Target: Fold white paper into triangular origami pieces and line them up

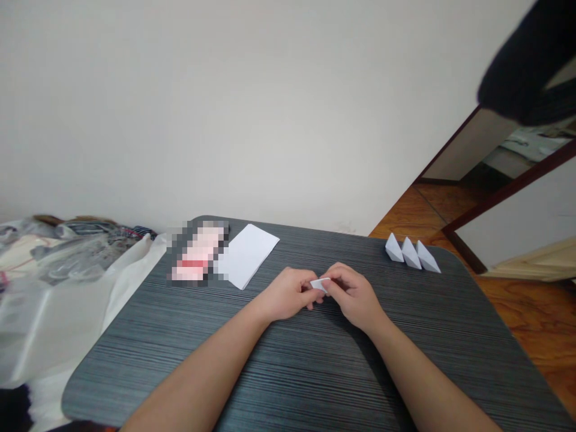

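A pale wall (279, 114) rises behind a dark, streaky-grained table (279, 372) with rounded corners. Toward the table's far left lies a small stack of white paper (252, 255), just beside a pixelated pink-and-black item (198, 249) whose details are hidden. The left hand (288, 294) and right hand (355, 294) meet above the table's middle, each pinching one end of the same piece between thumb and fingers. Near the far right corner, three pointed white paper shapes (411, 254) stand in a close row. Smallest is the folded white paper (320, 285) held between the two hands.
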The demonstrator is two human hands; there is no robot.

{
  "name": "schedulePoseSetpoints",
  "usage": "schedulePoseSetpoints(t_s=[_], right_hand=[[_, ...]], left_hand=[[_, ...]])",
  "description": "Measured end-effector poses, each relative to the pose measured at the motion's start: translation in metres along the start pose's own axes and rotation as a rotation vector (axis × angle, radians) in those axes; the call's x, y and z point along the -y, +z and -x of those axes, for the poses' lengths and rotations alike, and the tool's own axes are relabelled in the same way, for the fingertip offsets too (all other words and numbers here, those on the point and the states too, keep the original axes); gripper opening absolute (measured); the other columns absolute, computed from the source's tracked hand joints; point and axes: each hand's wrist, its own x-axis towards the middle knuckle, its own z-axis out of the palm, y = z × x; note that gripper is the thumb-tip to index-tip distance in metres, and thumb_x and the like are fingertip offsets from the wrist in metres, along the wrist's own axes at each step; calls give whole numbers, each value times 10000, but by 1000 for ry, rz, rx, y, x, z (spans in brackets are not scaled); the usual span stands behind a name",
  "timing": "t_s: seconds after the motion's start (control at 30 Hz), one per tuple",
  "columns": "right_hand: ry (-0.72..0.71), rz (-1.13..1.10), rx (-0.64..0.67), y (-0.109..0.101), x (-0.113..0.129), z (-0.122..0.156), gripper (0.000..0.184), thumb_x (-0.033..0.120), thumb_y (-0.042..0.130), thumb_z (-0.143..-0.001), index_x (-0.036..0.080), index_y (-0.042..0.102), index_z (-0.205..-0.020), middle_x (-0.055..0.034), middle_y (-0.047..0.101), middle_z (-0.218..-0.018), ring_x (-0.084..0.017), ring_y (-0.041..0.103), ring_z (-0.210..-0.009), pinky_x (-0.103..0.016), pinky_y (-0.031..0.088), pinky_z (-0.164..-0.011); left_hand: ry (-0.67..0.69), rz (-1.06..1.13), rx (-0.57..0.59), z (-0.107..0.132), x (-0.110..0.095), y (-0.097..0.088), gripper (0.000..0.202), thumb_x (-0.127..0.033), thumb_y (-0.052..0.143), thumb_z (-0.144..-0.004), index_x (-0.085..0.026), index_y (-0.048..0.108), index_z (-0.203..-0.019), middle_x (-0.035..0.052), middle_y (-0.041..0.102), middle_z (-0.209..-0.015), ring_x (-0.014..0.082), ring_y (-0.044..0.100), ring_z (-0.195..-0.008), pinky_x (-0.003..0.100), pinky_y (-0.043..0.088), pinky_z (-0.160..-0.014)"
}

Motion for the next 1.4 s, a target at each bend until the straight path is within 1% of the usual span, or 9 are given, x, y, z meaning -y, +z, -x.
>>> schedulePoseSetpoints(t_s=[0.2,0.33,0.43,0.63,0.8,0.9,1.13,1.27,1.4], right_hand=[[-15,28,11,-4,5,-2,165,210,547,-848,196,631,-706,-21,576,-691,-149,539,-641,-283,422,-612],[14,21,30,-4,4,-1,181,218,545,-850,194,639,-697,-24,584,-682,-151,546,-647,-285,436,-628],[56,-5,28,-2,1,-1,173,232,542,-852,187,628,-709,-22,578,-687,-143,546,-631,-270,438,-603],[88,-87,25,-3,-8,0,114,245,530,-854,184,617,-814,-8,550,-719,-117,535,-571,-241,426,-540],[71,50,51,-6,-9,0,221,259,514,-861,185,576,-662,-6,564,-645,-135,533,-598,-257,422,-596],[66,97,63,-7,-4,-1,256,239,500,-866,186,540,-618,-3,569,-630,-137,527,-608,-259,415,-613],[77,133,114,-8,0,-1,229,220,495,-865,188,531,-641,13,540,-604,-128,506,-573,-250,390,-583],[51,161,128,-6,-2,-1,228,227,499,-864,187,524,-642,9,529,-617,-132,497,-591,-253,384,-586],[39,134,128,-4,-2,-1,177,246,506,-871,187,558,-713,-2,545,-668,-137,511,-630,-257,391,-607]], left_hand=[[4,-44,15,1,-1,0,231,-335,532,-824,-137,642,-781,20,656,-635,111,596,-556,184,414,-519],[13,-65,2,1,-1,-1,335,-390,444,-874,-143,638,-759,19,655,-608,105,583,-547,185,403,-536],[7,-14,-1,1,-2,-1,383,-399,395,-897,-141,622,-728,14,647,-589,98,578,-529,185,415,-548],[-62,153,-3,1,-1,-3,385,-410,399,-892,-119,624,-781,32,645,-603,120,601,-542,205,442,-532],[-85,248,4,0,1,-4,366,-403,433,-877,-109,625,-772,43,646,-611,118,598,-540,199,427,-515],[-84,218,-3,1,3,-3,375,-410,433,-875,-110,630,-764,40,636,-588,116,590,-533,198,420,-515],[-54,167,-41,0,7,0,358,-439,421,-880,-133,598,-817,29,628,-586,115,585,-527,201,413,-514],[-56,122,-58,1,7,-1,356,-434,409,-887,-142,572,-767,23,624,-572,113,583,-521,206,421,-530],[-49,66,-55,2,6,-1,350,-412,400,-894,-143,580,-760,24,631,-582,116,591,-535,208,424,-539]])
